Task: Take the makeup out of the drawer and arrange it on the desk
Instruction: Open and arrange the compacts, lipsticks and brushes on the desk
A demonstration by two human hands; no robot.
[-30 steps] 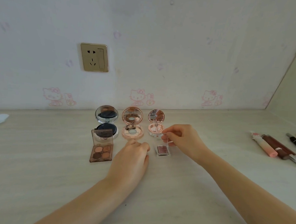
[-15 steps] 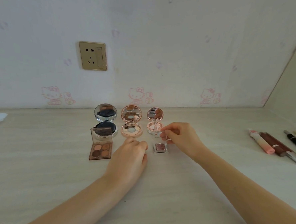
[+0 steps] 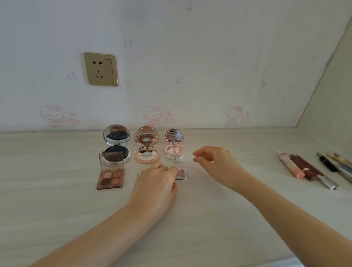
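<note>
On the pale wooden desk, a square brown eyeshadow box with four colours stands open on the left. Behind it are three round open compacts: a black and silver one, a rose gold one and a small pink one. My left hand lies flat, its fingertips touching a tiny clear box of pink glitter. My right hand hangs above the desk, fingers loosely curled, holding nothing I can see. Far right lie pink and brown makeup tubes.
</note>
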